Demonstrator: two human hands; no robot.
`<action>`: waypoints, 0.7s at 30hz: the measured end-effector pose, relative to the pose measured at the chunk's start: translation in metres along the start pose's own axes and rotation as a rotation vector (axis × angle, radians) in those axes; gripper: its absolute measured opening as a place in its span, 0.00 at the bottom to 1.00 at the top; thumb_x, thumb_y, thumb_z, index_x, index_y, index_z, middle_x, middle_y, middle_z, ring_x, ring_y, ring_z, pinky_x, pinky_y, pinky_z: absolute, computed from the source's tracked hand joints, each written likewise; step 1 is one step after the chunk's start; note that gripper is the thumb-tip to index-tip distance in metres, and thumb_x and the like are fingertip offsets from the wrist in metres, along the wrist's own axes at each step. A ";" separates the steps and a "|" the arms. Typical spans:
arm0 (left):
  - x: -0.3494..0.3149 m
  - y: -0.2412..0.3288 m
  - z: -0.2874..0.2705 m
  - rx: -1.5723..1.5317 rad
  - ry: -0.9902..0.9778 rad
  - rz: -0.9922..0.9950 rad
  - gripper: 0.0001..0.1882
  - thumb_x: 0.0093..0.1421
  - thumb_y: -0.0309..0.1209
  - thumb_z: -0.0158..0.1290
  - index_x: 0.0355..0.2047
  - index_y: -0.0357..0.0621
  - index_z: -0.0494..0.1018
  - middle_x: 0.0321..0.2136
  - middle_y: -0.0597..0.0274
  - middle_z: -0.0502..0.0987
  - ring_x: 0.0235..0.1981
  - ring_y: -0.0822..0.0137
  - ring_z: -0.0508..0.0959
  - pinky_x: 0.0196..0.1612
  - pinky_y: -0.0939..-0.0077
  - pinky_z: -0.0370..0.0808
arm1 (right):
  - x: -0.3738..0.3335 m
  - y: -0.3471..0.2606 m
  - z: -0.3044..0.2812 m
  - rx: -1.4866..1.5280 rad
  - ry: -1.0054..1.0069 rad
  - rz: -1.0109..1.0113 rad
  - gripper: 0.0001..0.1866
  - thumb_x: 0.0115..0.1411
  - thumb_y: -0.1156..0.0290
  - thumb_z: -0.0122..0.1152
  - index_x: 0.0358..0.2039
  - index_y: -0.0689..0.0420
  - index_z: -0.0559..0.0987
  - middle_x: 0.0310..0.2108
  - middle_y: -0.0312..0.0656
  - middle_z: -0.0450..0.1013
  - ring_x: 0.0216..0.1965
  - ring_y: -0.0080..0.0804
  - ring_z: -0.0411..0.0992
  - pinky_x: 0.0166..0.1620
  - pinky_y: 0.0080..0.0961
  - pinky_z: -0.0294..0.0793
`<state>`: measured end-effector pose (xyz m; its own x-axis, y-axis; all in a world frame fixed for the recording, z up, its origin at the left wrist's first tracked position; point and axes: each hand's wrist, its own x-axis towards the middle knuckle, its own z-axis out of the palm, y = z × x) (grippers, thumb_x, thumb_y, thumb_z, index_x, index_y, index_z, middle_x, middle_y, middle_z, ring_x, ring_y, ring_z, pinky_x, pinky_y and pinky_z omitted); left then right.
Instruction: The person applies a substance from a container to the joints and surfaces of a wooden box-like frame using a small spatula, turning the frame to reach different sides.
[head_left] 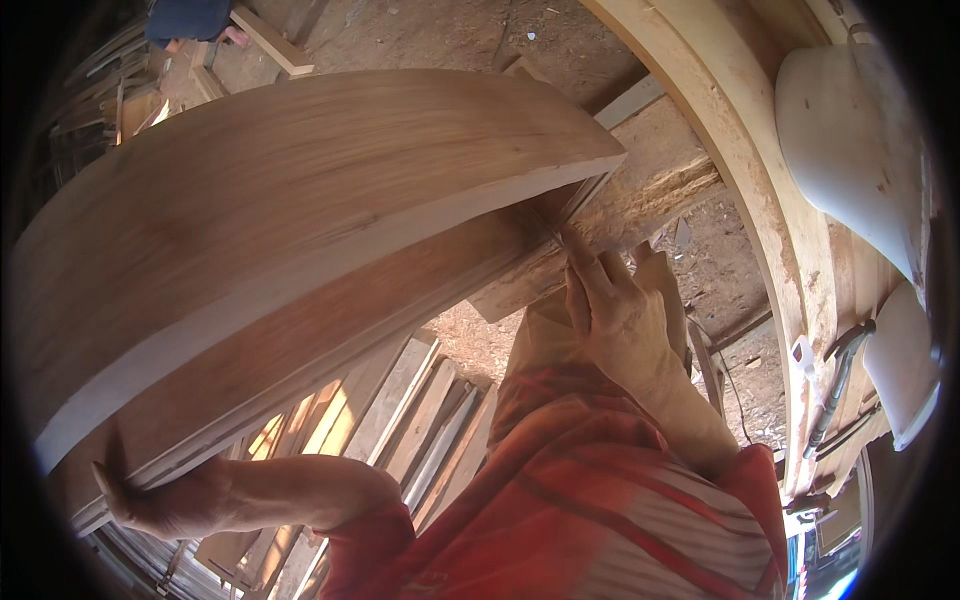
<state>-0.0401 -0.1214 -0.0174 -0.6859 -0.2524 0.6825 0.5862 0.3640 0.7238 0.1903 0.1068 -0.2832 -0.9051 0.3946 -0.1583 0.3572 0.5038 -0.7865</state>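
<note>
A large curved wooden piece (330,150) lies across the view from the lower left to the upper middle, its broad outer face upward and a grooved edge toward me. At its far left end is my left hand (170,505), its digits bent round the near edge and partly smeared or hidden. My right hand (610,305) is at the other end, beside the inner corner. Its fingers are stretched forward, with the fingertips touching or very close to the wood. A rough timber beam (650,190) passes beneath that end.
To the right stands a big curved wooden frame (740,130), with a hammer (840,385) and white curved pieces (850,140) on it. Several planks (400,400) lie below the wooden piece. Another person (190,20) is at the upper left, near loose timber.
</note>
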 end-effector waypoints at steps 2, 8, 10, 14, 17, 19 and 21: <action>-0.004 0.003 0.005 -0.078 -0.068 -0.042 0.16 0.56 0.29 0.52 0.35 0.28 0.82 0.42 0.34 0.80 0.44 0.44 0.82 0.48 0.46 0.82 | 0.001 -0.003 -0.001 0.034 0.047 -0.025 0.29 0.63 0.75 0.60 0.65 0.62 0.68 0.28 0.48 0.71 0.20 0.39 0.76 0.21 0.31 0.76; -0.002 0.002 0.002 -0.009 -0.086 0.001 0.15 0.56 0.34 0.57 0.36 0.34 0.84 0.40 0.40 0.82 0.42 0.50 0.84 0.47 0.48 0.83 | 0.003 -0.002 0.003 0.013 0.069 0.031 0.27 0.65 0.72 0.59 0.64 0.62 0.69 0.27 0.47 0.73 0.19 0.41 0.77 0.21 0.35 0.76; 0.001 0.001 -0.002 0.086 -0.139 0.054 0.16 0.58 0.39 0.57 0.35 0.40 0.85 0.39 0.42 0.84 0.44 0.51 0.84 0.50 0.44 0.81 | 0.006 -0.009 0.000 0.065 0.119 0.047 0.26 0.65 0.71 0.59 0.63 0.62 0.70 0.27 0.47 0.74 0.19 0.42 0.77 0.21 0.36 0.76; -0.014 0.009 0.011 0.046 -0.071 0.066 0.15 0.58 0.38 0.56 0.35 0.40 0.85 0.40 0.41 0.83 0.45 0.48 0.83 0.52 0.41 0.80 | 0.009 0.003 0.009 0.090 0.057 0.086 0.13 0.67 0.70 0.58 0.49 0.59 0.73 0.27 0.49 0.77 0.24 0.49 0.78 0.27 0.43 0.76; -0.024 0.018 0.025 0.041 0.024 0.052 0.15 0.59 0.37 0.55 0.35 0.40 0.85 0.38 0.40 0.83 0.45 0.48 0.83 0.50 0.40 0.81 | 0.006 -0.005 0.003 0.165 0.004 0.221 0.07 0.68 0.69 0.56 0.41 0.58 0.73 0.28 0.50 0.78 0.29 0.54 0.79 0.33 0.51 0.75; -0.032 0.025 0.035 0.029 0.046 0.037 0.15 0.59 0.37 0.55 0.34 0.40 0.85 0.37 0.40 0.83 0.44 0.47 0.83 0.49 0.40 0.81 | 0.008 -0.013 0.003 0.241 0.073 0.234 0.07 0.68 0.68 0.56 0.39 0.58 0.72 0.28 0.52 0.78 0.29 0.56 0.78 0.33 0.54 0.73; -0.044 0.032 0.043 0.086 -0.022 0.054 0.16 0.60 0.38 0.54 0.34 0.39 0.85 0.36 0.41 0.83 0.43 0.48 0.83 0.48 0.40 0.82 | 0.016 -0.012 0.009 0.244 0.124 0.068 0.08 0.67 0.69 0.56 0.37 0.60 0.73 0.23 0.56 0.76 0.24 0.60 0.76 0.26 0.53 0.74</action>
<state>-0.0102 -0.0601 -0.0288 -0.6642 -0.2114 0.7171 0.5836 0.4527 0.6741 0.1698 0.0999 -0.2811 -0.8403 0.5201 -0.1529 0.3364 0.2790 -0.8995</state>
